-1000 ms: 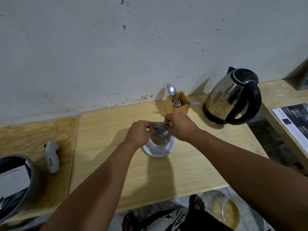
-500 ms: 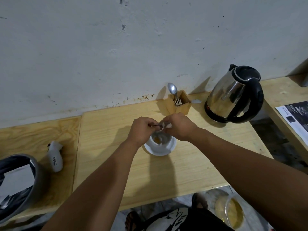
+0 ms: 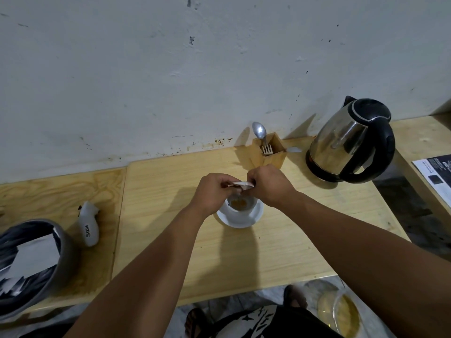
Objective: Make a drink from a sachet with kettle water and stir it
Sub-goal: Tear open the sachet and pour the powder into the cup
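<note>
A white cup [image 3: 240, 208] with orange-brown powder at its bottom stands on a white saucer [image 3: 253, 219] in the middle of the wooden table [image 3: 280, 250]. Just above the cup, my left hand [image 3: 213, 192] and my right hand [image 3: 269, 185] both pinch a small pale sachet [image 3: 242, 184], which is crumpled between the fingertips. A steel kettle [image 3: 346, 140] with a black handle and lid stands at the back right. A spoon [image 3: 260, 131] and a fork stick out of a wooden holder [image 3: 269, 156] behind my hands.
A grey bin [image 3: 34, 259] lined with a dark bag stands at the left, a white plastic object [image 3: 89, 228] beside it. A printed leaflet [image 3: 436, 175] lies on the right-hand bench. On the floor below sits a glass container [image 3: 341, 313], near a foot in a sandal.
The sachet, held stretched out flat between both hands a second ago, is now bunched up as my hands have come closer together above the cup.
</note>
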